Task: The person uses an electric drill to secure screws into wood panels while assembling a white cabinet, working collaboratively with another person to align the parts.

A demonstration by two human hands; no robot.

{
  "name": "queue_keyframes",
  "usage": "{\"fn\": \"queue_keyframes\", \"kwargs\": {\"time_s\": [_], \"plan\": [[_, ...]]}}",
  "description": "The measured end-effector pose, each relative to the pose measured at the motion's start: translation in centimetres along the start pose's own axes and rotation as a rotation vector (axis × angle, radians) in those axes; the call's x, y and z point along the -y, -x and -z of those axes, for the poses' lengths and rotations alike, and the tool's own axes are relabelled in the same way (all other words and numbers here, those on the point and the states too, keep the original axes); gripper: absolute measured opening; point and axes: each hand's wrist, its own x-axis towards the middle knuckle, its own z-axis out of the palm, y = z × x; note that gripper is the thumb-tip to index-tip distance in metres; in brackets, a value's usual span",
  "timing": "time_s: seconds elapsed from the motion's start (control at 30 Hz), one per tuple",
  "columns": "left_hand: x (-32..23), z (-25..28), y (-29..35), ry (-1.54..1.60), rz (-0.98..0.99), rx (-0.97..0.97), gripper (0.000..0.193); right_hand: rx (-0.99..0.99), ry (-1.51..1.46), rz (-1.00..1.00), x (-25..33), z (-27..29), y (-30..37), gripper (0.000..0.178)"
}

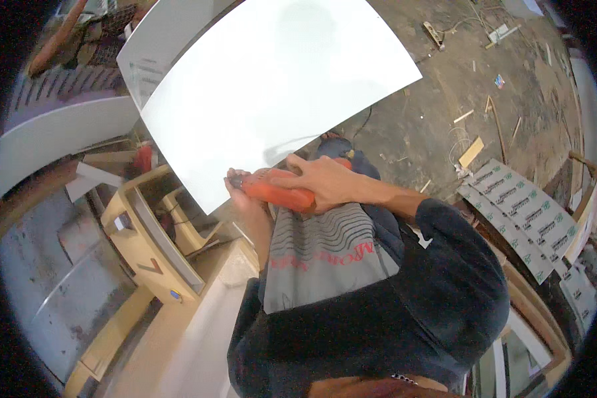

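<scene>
An orange-red handheld power tool [282,194] lies across my body, held in both hands. Its dark front end points left; whether it is a drill or another kind is unclear. My right hand [326,182] wraps over the body of the tool from above. At the front end, my left hand [247,209] cups the tool from below and beside it, its fingertips close to the dark nose. Just beyond the hands spreads a large white panel [272,79], smooth and bright, with faint shadows on it. Part of the tool is covered by my fingers.
Left stands a pale wooden frame [149,245] beside a grey sheet [66,265]. Printed boards [524,212] lie on the right. Scattered over the brown floor [444,119] are wood strips, a yellow offcut [471,152] and a power strip [434,34] with a cable.
</scene>
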Motion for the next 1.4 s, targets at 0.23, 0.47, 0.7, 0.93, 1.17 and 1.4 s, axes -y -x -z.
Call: {"fn": "queue_keyframes", "kwargs": {"time_s": [0.23,0.47,0.7,0.93,1.17,1.4], "plan": [[-0.5,1.5,1.7,0.181,-0.101,0.159,0.02,0.029,-0.043,0.014,0.9,-0.9,-0.7,0.076],[-0.9,-1.4,4.2,0.335,-0.206,0.078,0.023,-0.133,-0.099,0.112,1.2,-1.9,-0.3,0.074],[-2.2,-3.3,4.1,0.454,-0.112,0.383,0.035,-0.153,-0.008,0.14,4.7,1.7,2.3,0.081],[-6.3,-9.3,7.8,0.555,-0.027,0.521,0.024,-0.324,-0.106,0.115,8.4,1.3,3.4,0.065],[-3.1,-15.9,10.0,0.61,-0.097,0.361,0.018,-0.52,-0.365,0.061,5.4,5.0,9.2,0.063],[6.9,-25.5,12.6,0.533,-0.071,0.57,0.025,-0.826,-0.731,0.099,-1.6,12.1,16.1,0.072]]}}
